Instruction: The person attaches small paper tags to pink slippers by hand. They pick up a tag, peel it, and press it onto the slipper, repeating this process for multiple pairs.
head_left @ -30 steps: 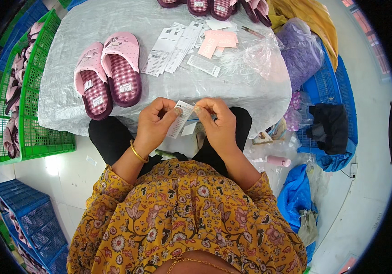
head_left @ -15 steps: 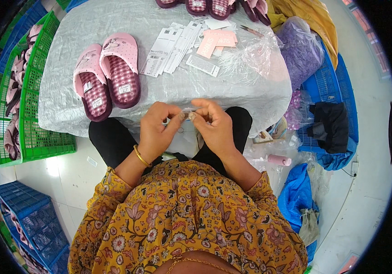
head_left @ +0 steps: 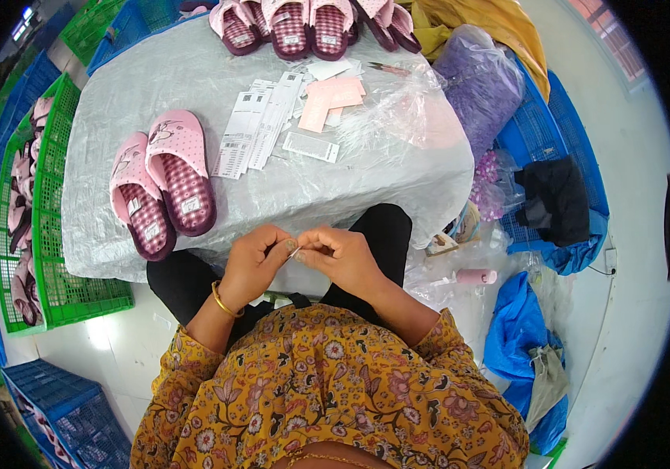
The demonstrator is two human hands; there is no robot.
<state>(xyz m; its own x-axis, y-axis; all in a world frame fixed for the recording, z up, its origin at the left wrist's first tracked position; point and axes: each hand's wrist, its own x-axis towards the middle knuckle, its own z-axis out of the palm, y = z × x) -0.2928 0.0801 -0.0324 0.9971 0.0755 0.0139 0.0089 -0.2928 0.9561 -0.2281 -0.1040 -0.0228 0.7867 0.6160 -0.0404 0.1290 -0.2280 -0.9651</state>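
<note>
Plastic-sheeted table (head_left: 194, 86) among crates (head_left: 46, 258)

A small, thin pale tag (head_left: 296, 252) is sitting pinched edge-on between both hands, just off the surface's near edge.

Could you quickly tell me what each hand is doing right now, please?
Left hand: closed, pinching one end of a small white tag.
Right hand: closed, pinching the same tag from the other side.

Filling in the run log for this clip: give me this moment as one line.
left hand + right hand: pinching small pale tag together | pink checked slippers on plastic-covered table | white paper tags fanned out beyond
</note>
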